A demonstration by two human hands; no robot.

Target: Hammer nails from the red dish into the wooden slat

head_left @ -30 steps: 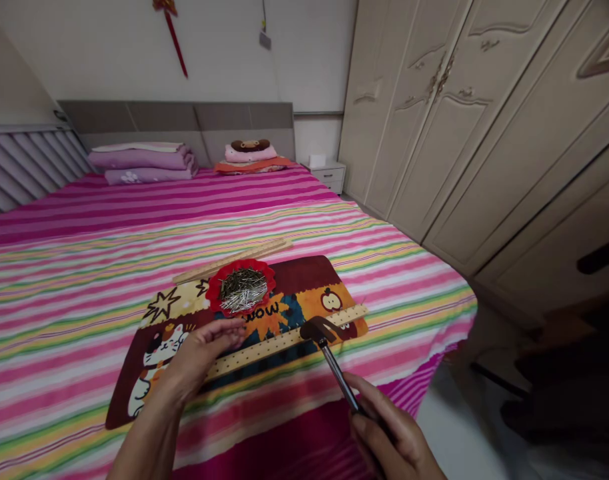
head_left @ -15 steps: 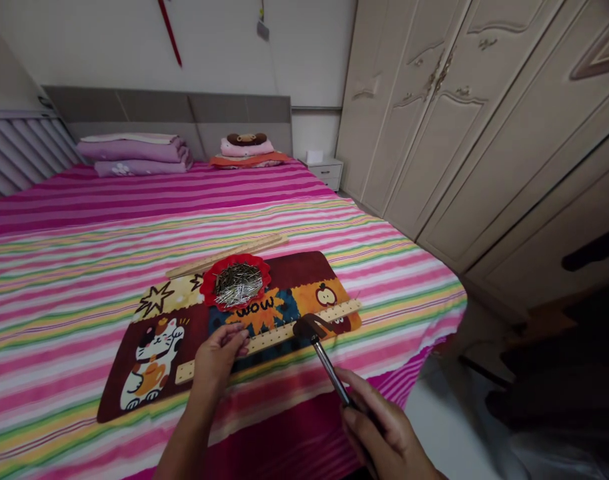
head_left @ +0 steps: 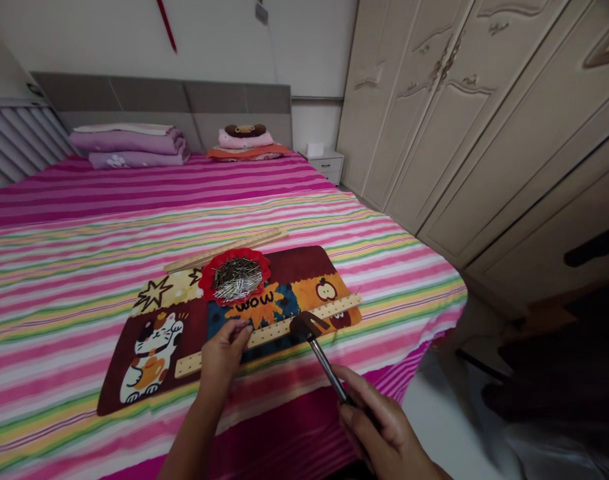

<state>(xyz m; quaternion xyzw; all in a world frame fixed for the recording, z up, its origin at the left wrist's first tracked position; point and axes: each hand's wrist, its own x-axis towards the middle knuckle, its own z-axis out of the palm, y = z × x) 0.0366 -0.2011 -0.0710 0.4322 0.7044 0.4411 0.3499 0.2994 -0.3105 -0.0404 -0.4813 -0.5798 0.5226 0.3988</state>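
Observation:
My left hand (head_left: pixel 224 352) rests on a long wooden strip with a row of holes (head_left: pixel 329 311), fingers pinched together at its top edge; whatever they hold is too small to see. My right hand (head_left: pixel 384 433) grips the handle of a small hammer (head_left: pixel 312 333), whose dark head hovers just over the strip's middle. The strip lies across a colourful cartoon mat (head_left: pixel 159 333) on the bed. Behind it sits a red scalloped dish (head_left: pixel 209 275) piled with small metal nails.
The mat lies on a pink striped bedspread (head_left: pixel 84 227) near the bed's foot edge. More wooden strips (head_left: pixel 254 238) lie behind the dish. Folded bedding is stacked at the headboard, and a wardrobe (head_left: pixel 459 120) runs along the right, with floor below.
My left hand slid right along the strip and closed into a pinch near the hammer head. The hammer stayed almost in place. The view shifted slightly.

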